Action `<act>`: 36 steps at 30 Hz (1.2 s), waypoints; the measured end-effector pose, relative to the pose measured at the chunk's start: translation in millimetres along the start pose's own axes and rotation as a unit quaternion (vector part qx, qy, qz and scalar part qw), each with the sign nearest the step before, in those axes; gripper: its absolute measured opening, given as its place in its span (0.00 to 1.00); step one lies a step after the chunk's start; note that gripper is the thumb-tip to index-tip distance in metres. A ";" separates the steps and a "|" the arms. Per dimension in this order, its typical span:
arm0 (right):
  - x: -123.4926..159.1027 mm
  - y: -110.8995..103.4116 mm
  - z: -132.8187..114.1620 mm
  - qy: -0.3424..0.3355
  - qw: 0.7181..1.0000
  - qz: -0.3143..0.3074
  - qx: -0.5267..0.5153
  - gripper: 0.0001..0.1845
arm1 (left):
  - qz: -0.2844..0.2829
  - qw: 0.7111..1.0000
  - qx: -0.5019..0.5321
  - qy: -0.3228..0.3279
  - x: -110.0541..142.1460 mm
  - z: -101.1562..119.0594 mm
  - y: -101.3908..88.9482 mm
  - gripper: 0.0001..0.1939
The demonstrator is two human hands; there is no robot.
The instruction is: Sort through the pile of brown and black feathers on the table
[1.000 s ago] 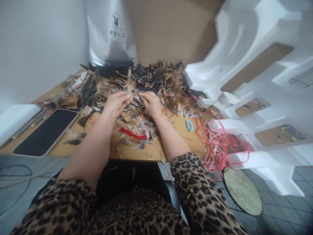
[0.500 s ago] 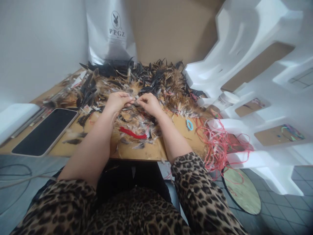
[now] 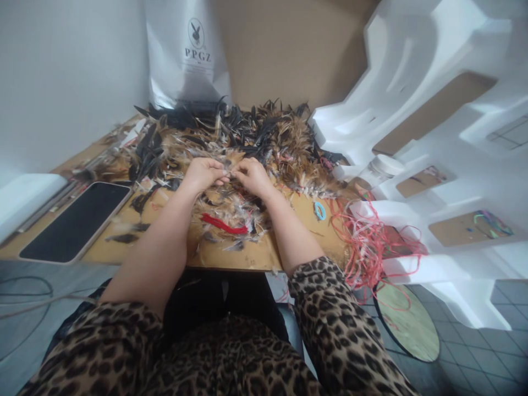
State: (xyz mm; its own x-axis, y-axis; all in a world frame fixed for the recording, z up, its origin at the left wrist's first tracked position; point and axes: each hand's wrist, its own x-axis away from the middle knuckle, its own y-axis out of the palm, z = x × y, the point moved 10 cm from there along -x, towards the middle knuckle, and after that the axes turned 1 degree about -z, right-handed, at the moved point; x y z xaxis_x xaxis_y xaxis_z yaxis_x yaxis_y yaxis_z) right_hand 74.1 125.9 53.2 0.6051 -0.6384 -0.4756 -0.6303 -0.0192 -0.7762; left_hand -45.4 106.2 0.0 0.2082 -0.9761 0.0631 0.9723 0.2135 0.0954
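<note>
My left hand and my right hand meet above the middle of the table, fingertips almost touching. Each is closed in a pinch. A small brown feather stands up between the fingertips; its lower end is hidden by the fingers. Beyond and around the hands spreads a pile of loose brown and black feathers. Nearer to me, a bundle of red string lies across small feather scraps.
A phone lies at the left. On the right are a light blue ring, tangled pink string hanging over the edge, a lidded jar and white foam packing. A white bag stands behind the feathers.
The brown feather at the fingertips has shifted slightly right and toward me. My left fingers have changed their pinch a little; my right hand stays nearly in place.
</note>
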 end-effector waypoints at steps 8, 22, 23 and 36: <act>-0.1 -2.5 -3.5 -0.008 1.000 0.002 -0.018 0.06 | -0.029 0.999 0.015 -0.023 -5.7 -10.7 0.0 0.06; 0.2 -2.5 3.9 0.024 0.992 0.024 -0.118 0.07 | -0.062 0.997 0.018 -0.049 1.1 -10.4 8.2 0.07; 0.2 -2.4 3.9 0.025 0.992 0.024 -0.125 0.08 | -0.060 0.997 0.008 -0.048 1.9 -10.0 8.8 0.07; 1.7 -20.0 12.3 0.038 0.994 0.082 -0.067 0.09 | 0.105 0.987 0.117 0.040 -6.5 8.1 -33.2 0.07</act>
State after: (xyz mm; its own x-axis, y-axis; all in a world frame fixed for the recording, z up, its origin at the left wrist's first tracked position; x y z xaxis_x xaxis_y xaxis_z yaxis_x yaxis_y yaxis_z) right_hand 93.6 134.7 62.9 0.4544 -0.6970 -0.5547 -0.7794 -0.0095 -0.6265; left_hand -79.9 105.8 4.4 0.4185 -0.9078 0.0283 0.8578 0.4054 0.3160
